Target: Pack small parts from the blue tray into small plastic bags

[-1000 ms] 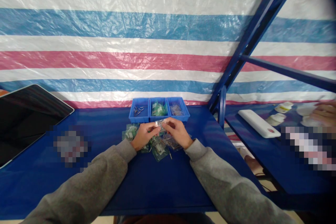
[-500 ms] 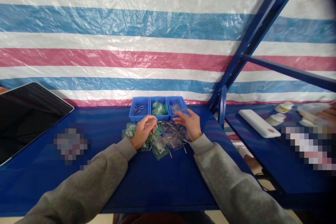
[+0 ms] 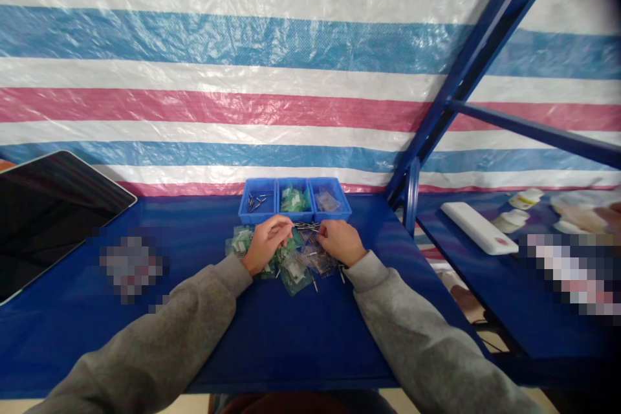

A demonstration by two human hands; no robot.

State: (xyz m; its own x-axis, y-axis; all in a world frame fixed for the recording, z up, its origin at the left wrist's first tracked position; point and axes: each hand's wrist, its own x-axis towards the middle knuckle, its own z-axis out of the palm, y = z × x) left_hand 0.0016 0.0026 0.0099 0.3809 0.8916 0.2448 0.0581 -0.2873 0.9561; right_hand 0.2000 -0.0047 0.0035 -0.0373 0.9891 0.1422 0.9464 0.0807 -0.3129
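Note:
My left hand (image 3: 268, 244) hovers over the left part of a pile, its fingers curled together; what they hold, if anything, is hidden. My right hand (image 3: 342, 243) reaches into the right part, thumb and fingers pinched at something I cannot make out. Green-tinted plastic packets (image 3: 295, 272) lie at the left and front of the pile, clear packets (image 3: 320, 262) at the right. Thin metal pins (image 3: 306, 227) lie between the hands. Behind stand three blue bins: the left bin (image 3: 258, 213) holds several pins, the middle bin (image 3: 295, 216) green packets, the right bin (image 3: 334, 214) clear packets.
A black screen (image 3: 53, 220) lies at the left of the blue table (image 3: 291, 343), near a blurred-out item (image 3: 130, 268). A blue metal frame (image 3: 436, 110) rises at the right. Beyond it another table holds a white oblong case (image 3: 478, 226), small bottles (image 3: 524, 198) and another person's hand (image 3: 612, 215).
My right hand has moved left and down from beside the right bin to the pile, and its spread fingers have closed into a pinch. My left hand stays nearly where it was.

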